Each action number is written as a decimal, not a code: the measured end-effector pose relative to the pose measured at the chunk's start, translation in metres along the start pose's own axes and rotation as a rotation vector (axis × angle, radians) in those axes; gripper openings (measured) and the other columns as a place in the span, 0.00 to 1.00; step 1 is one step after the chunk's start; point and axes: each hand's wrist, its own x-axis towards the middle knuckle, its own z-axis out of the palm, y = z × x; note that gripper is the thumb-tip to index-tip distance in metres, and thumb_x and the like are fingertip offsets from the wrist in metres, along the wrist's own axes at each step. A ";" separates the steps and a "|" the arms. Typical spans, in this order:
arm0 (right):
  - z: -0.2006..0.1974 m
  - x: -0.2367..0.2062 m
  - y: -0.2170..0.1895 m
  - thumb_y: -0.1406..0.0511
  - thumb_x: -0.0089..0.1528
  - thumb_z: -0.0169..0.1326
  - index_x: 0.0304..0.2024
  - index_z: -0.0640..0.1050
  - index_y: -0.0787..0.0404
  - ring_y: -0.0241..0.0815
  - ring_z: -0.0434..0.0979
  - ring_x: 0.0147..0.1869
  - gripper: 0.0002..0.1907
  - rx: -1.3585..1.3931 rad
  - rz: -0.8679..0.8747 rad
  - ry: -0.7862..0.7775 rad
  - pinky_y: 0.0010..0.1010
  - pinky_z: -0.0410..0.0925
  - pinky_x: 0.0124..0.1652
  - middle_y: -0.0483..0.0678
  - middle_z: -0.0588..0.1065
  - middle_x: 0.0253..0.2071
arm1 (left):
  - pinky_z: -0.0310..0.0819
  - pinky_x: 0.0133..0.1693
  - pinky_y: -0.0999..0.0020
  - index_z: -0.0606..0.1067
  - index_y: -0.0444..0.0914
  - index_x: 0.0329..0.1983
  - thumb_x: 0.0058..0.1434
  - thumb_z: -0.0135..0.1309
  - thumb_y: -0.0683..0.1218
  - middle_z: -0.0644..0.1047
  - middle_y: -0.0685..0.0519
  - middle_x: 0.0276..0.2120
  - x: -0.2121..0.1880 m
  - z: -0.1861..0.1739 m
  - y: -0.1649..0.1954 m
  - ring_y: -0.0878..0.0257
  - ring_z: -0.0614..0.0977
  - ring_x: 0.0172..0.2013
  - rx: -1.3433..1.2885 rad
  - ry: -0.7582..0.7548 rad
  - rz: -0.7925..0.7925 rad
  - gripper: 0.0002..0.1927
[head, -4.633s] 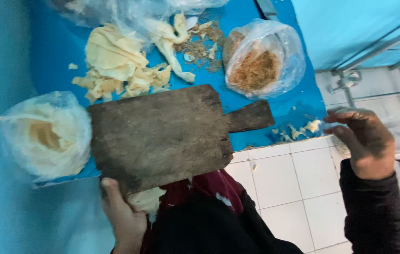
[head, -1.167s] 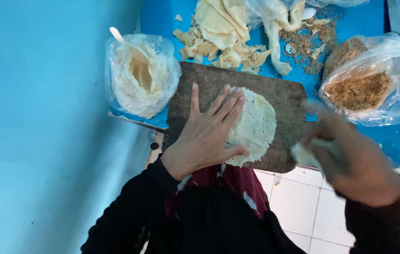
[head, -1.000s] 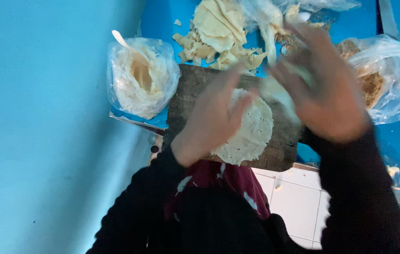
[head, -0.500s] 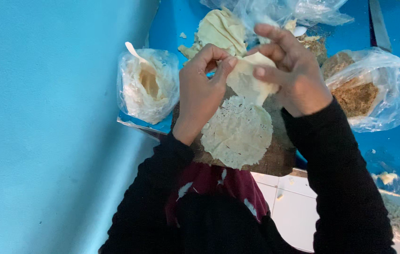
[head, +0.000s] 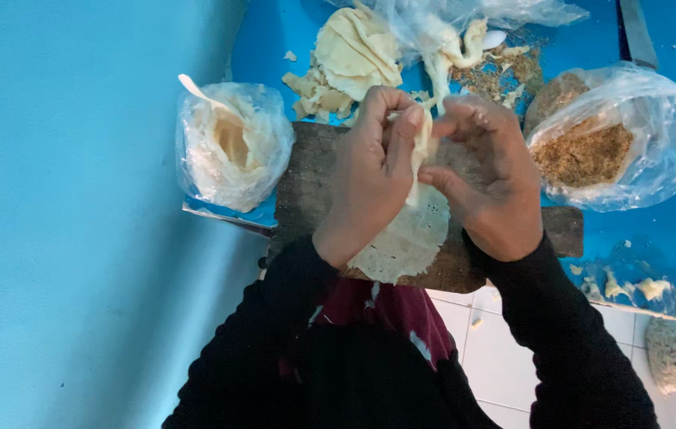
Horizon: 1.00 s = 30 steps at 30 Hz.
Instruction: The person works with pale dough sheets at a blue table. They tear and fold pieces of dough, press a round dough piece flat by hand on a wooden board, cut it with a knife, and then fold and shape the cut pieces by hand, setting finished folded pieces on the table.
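Observation:
My left hand [head: 373, 171] and my right hand [head: 489, 179] meet over a dark wooden board [head: 306, 195], both pinching a thin pale strip of dough [head: 421, 147] held upright between the fingertips. Under the hands a round, lacy, pale wrapper sheet [head: 409, 238] lies flat on the board, partly covered by my left palm. The board's handle [head: 564, 230] sticks out to the right.
A clear bag of white filling with a spoon [head: 230, 147] sits left of the board. A bag of brown crumbs [head: 604, 147] is at the right. Stacked pale sheets and scraps [head: 354, 56] lie behind on the blue table [head: 270, 40]. White tiled floor [head: 489, 342] shows below.
The board was set down and a round wrapper laid on it. Both hands lifted a strip of dough, then lowered it closer to the wrapper.

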 end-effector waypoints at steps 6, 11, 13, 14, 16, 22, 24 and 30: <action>0.001 -0.021 -0.004 0.77 0.65 0.65 0.67 0.65 0.63 0.43 0.82 0.62 0.32 -0.339 -0.077 0.117 0.31 0.74 0.61 0.53 0.74 0.63 | 0.76 0.39 0.68 0.66 0.37 0.57 0.77 0.50 0.53 0.76 0.51 0.38 -0.008 0.004 0.012 0.64 0.80 0.35 0.031 -0.055 -0.003 0.17; -0.002 -0.020 -0.004 0.78 0.72 0.56 0.65 0.62 0.64 0.43 0.85 0.52 0.24 -0.164 0.068 0.183 0.29 0.78 0.53 0.53 0.80 0.47 | 0.77 0.46 0.68 0.64 0.35 0.58 0.66 0.65 0.53 0.74 0.47 0.47 -0.009 0.000 0.016 0.61 0.78 0.45 0.094 -0.142 0.159 0.29; -0.011 -0.015 -0.005 0.78 0.72 0.55 0.65 0.60 0.65 0.43 0.85 0.50 0.24 0.059 0.152 0.192 0.30 0.78 0.53 0.55 0.79 0.45 | 0.77 0.44 0.72 0.64 0.35 0.57 0.61 0.67 0.53 0.76 0.50 0.45 -0.007 -0.008 0.015 0.66 0.80 0.43 -0.022 -0.273 -0.025 0.31; -0.015 -0.014 -0.005 0.78 0.73 0.54 0.66 0.58 0.65 0.44 0.85 0.50 0.24 0.146 0.193 0.194 0.31 0.78 0.53 0.55 0.78 0.44 | 0.77 0.43 0.74 0.65 0.34 0.57 0.58 0.68 0.54 0.78 0.52 0.44 -0.008 -0.012 0.014 0.68 0.81 0.42 -0.082 -0.340 -0.119 0.33; -0.017 -0.016 -0.007 0.78 0.73 0.52 0.66 0.56 0.66 0.44 0.84 0.48 0.25 0.227 0.265 0.179 0.31 0.78 0.54 0.53 0.77 0.43 | 0.77 0.42 0.74 0.68 0.35 0.55 0.58 0.67 0.53 0.79 0.50 0.42 -0.009 -0.016 0.013 0.68 0.81 0.40 -0.146 -0.345 -0.306 0.29; 0.005 -0.033 -0.004 0.79 0.66 0.58 0.68 0.55 0.64 0.43 0.80 0.51 0.34 0.012 0.137 0.076 0.30 0.75 0.50 0.53 0.74 0.48 | 0.77 0.44 0.73 0.69 0.35 0.55 0.64 0.65 0.52 0.78 0.53 0.42 -0.021 -0.005 0.014 0.70 0.80 0.43 -0.108 -0.212 -0.182 0.25; 0.007 -0.035 0.000 0.80 0.67 0.56 0.66 0.57 0.64 0.42 0.82 0.50 0.30 -0.191 0.097 0.123 0.30 0.76 0.49 0.52 0.77 0.46 | 0.76 0.44 0.72 0.69 0.34 0.55 0.64 0.65 0.51 0.76 0.53 0.43 -0.024 -0.004 0.012 0.69 0.78 0.43 -0.036 -0.234 -0.095 0.25; -0.007 -0.036 0.004 0.80 0.68 0.51 0.65 0.59 0.64 0.41 0.83 0.50 0.27 0.061 0.253 0.213 0.31 0.78 0.52 0.52 0.74 0.46 | 0.75 0.40 0.75 0.74 0.35 0.47 0.62 0.63 0.50 0.79 0.56 0.37 -0.023 -0.017 -0.004 0.73 0.78 0.38 -0.173 -0.372 -0.340 0.17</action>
